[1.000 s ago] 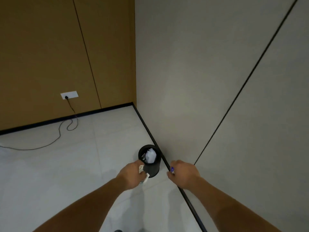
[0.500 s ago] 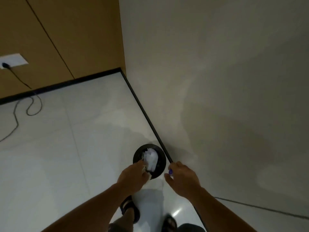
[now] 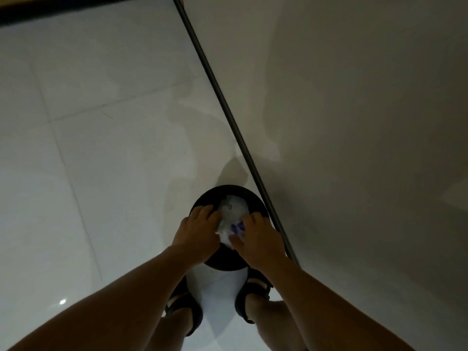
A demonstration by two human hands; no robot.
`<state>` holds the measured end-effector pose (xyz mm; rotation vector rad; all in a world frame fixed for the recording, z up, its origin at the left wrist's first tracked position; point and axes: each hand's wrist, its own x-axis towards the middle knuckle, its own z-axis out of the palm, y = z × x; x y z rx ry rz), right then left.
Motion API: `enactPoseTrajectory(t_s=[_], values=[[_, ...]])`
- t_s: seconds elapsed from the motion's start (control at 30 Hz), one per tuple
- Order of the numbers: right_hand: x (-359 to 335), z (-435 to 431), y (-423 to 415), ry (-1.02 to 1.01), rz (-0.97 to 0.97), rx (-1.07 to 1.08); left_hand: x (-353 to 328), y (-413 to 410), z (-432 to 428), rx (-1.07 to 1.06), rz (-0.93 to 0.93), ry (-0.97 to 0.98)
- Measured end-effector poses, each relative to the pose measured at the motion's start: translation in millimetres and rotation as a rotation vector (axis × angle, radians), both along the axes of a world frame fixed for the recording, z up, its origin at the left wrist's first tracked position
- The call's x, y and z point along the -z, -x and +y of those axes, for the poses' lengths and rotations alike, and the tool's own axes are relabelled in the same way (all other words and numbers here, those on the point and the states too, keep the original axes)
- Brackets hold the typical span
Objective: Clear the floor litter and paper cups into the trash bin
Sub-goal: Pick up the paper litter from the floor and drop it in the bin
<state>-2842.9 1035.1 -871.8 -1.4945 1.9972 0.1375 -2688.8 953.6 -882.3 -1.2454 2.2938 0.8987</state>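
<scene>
My left hand (image 3: 200,231) and right hand (image 3: 260,236) are over the black trash bin (image 3: 228,190), which has white paper (image 3: 234,209) in it. My right fingers pinch a purple-and-white scrap (image 3: 236,227). I cannot tell if my bent left fingers hold anything.

"Where's it looking from?"

"Up on the person's head, tipped almost straight down. Both forearms run in from the bottom edge, with the sandalled feet (image 3: 183,309) showing under them."

"Close in?"

"Arm's reach. The left hand (image 3: 198,233) and right hand (image 3: 260,240) meet over the black trash bin (image 3: 222,260), crumpled paper (image 3: 234,211) between them, just below centre. The wide lens takes in tiled floor (image 3: 101,148) on the left and wall (image 3: 354,122) on the right, with the baseboard (image 3: 228,110) slanting between."
</scene>
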Motion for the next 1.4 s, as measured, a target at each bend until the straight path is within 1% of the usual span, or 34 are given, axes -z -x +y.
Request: enactPoseTrajectory(t_s=[0.07,0.13,0.2,0.27,0.4,0.5,0.6,0.67,0.77,0.9,1.07,1.17,1.27,1.4], values=[[11.3,0.5,-2.8,-0.059,0.006,0.002,6.5,-8.3,2.7,0.019,-0.044,0.024],[7.3,2.2,-4.2,-0.102,0.044,0.004,-1.1,-17.0,4.3,-0.027,-0.044,0.007],[-12.8,4.4,-6.1,-0.142,0.058,0.014,-23.2,-24.5,3.6,-0.098,-0.049,-0.030],[-47.6,4.1,-6.3,-0.148,0.069,0.007,-56.5,-29.1,1.1,-0.148,-0.053,-0.052],[-143.9,-4.2,-7.3,-0.105,0.096,-0.020,-152.2,-34.3,-5.2,-0.201,-0.001,-0.012],[-223.6,-16.4,-17.4,-0.019,0.083,-0.044,-238.6,-44.6,-11.1,-0.252,0.045,0.050],[-297.9,-29.7,-35.2,0.094,0.084,-0.166,-319.6,-69.6,-11.9,-0.292,0.036,0.136],[-342.2,-36.4,-50.8,0.117,0.074,-0.252,-365.4,-91.2,-6.7,-0.330,0.020,0.196],[-394.4,-38.6,-73.4,0.157,0.065,-0.365,-422.5,-121.7,11.9,-0.455,0.004,0.270],[-441.8,-26.7,-106.3,0.208,0.118,-0.558,-474.9,-155.9,71.8,-0.669,0.001,0.348],[-495.0,5.8,-169.5,0.241,0.125,-0.804,-511.7,-206.0,173.7,-0.876,-0.101,0.327],[-527.1,30.0,-224.9,0.304,0.105,-0.972,-533.6,-242.2,235.4,-1.050,-0.156,0.333],[-553.9,73.4,-287.0,0.384,0.087,-1.162,-549.8,-276.0,309.3,-1.235,-0.187,0.343],[-576.0,156.6,-361.6,0.459,0.023,-1.377,-566.4,-311.5,418.5,-1.492,-0.225,0.426]])
